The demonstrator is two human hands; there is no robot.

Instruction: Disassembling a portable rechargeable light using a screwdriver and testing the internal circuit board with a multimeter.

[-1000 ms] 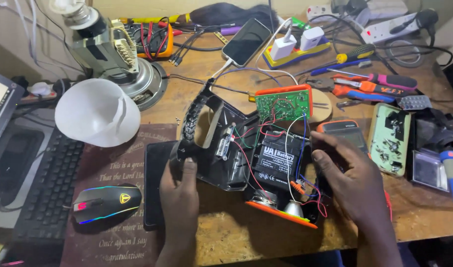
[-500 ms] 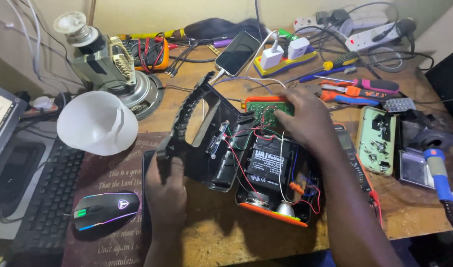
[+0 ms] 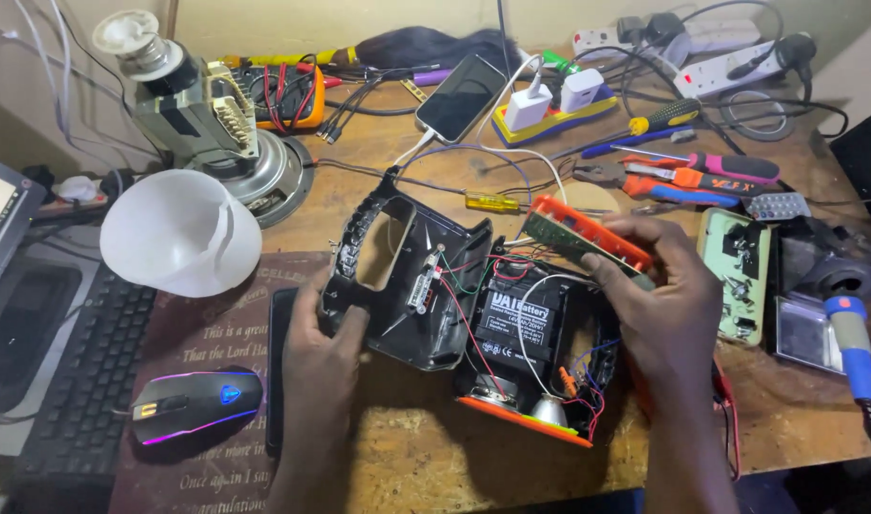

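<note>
Head view, one moment. Surface: worn wooden desk (image 3: pixel 435 457), crowded, set against a pale wall.

Left side: black keyboard (image 3: pixel 83 381), lit gaming mouse (image 3: pixel 193 406) on a dark printed mat (image 3: pixel 216 333), white lamp dome (image 3: pixel 180 231), speaker driver (image 3: pixel 264 176) carrying a grey transformer-like block (image 3: pixel 193 105).

Rear: smartphone (image 3: pixel 466 97) on charge, yellow-and-blue power strip (image 3: pixel 549 112) with two white chargers, white extension blocks (image 3: pixel 730 59), tangled cables.

Right side: pliers (image 3: pixel 635 179), screwdrivers (image 3: pixel 730 168), pale green opened casing (image 3: pixel 735 276), soldering tool with blue grip (image 3: pixel 849 347).

Centre: opened black rechargeable lantern (image 3: pixel 426 286) with handle loop, lying on the desk; black battery (image 3: pixel 516 319) and red, white and black wires exposed; orange rim at its near edge.

Left hand (image 3: pixel 326 357): fingers curled around the lantern shell beside the handle loop, gripping it.

Right hand (image 3: pixel 664 305): fingers pinching a green circuit board in an orange frame (image 3: pixel 587 233), thumb below, fingertips on top; board tilted, raised over the lantern's right edge, wires trailing to the battery.
</note>
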